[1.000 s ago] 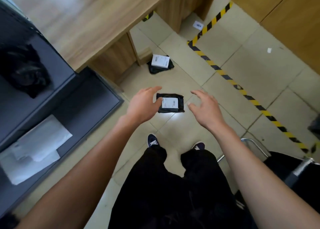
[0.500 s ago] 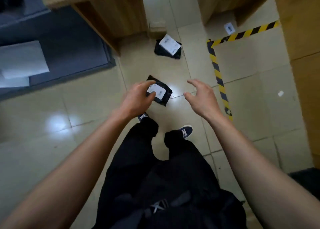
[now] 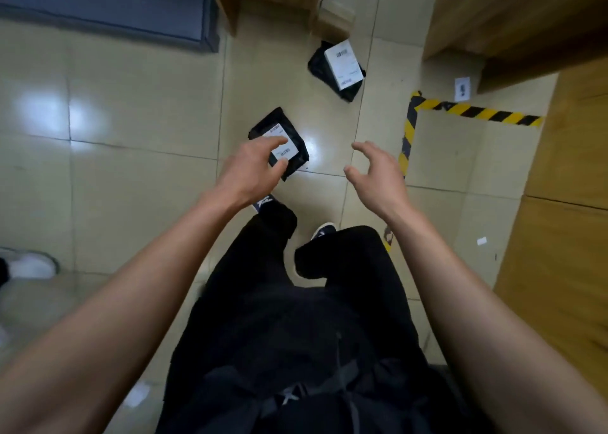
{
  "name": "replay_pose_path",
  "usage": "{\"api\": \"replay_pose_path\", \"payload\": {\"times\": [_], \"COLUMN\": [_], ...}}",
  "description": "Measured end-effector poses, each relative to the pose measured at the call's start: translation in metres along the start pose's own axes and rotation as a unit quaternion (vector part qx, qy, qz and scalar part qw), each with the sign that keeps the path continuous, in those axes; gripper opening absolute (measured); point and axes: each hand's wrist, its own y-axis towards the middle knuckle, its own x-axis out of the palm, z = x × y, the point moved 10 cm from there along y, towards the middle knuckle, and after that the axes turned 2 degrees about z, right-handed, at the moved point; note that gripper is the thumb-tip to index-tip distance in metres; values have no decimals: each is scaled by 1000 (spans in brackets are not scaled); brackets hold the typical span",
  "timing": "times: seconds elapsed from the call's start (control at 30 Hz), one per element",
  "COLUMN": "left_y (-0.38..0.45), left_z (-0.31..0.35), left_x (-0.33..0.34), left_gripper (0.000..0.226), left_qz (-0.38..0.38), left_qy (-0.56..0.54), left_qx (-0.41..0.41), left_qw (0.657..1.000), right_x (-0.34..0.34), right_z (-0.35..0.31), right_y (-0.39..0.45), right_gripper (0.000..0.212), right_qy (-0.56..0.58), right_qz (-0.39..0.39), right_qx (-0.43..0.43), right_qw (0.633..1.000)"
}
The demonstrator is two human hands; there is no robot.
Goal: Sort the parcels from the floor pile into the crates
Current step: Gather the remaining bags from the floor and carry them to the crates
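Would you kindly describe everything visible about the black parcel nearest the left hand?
The black parcel is a small, flat pouch of glossy plastic film, bearing a white printed label on its upper face. It lies tilted diagonally on the beige floor tiles, just ahead of the person's shoe. The left hand partly covers it with curled fingers; whether they touch it is unclear.

glossy beige tile floor (image 3: 131, 183) w/ hazard tape (image 3: 408, 137); wood furniture (image 3: 513, 16) around.

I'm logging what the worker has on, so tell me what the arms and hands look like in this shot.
Both forearms are bare, with no sleeves in view. The left hand and right hand wear no gloves, and no rings or watch show. Below are black trousers and dark shoes.
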Motion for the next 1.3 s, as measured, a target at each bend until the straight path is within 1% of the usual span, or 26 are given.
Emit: {"api": "replay_pose_path", "payload": {"times": [0.2,0.27,0.37,0.47,0.63,0.8,0.93,1.03,1.13,1.3], "left_y": [24,31,46,56,64,71,88,108,137,188], "left_z": [-10,-5,10,21,45,22,-16,-45,-75,-131], "left_x": [21,31,45,70,134,190,231,268,306,348], "left_gripper": [49,50,50,50,47,47,46,48,50,61], "left_qz": [25,36,73,119,159,174,173,154,142,118], "left_qy": [-36,-46,-63,-116,-224,-244,-213,-194,-176,-110], "left_qx": [-84,-111,-151,-217,-276,-319,-330,-327,-320,-324], "left_qw": [996,992,984,962,921,899,903,912,920,932], "right_x": [-16,-25,-39,-39,-20,11,57,96,126,173], "right_z": [3,6,15,24,56,89,123,153,179,196], "right_y": [60,84,120,154,188,226,251,267,291,333], "right_gripper": [53,52,52,50,50,51,50,50,49,47], "right_qy": [-24,-38,-53,-84,-128,-169,-205,-237,-255,-283], "right_qz": [-38,-55,-80,-120,-186,-195,-214,-239,-238,-233], "right_qx": [-42,-57,-87,-130,-160,-182,-202,-203,-191,-218], "right_qw": [998,996,992,981,961,949,933,919,917,905]}}
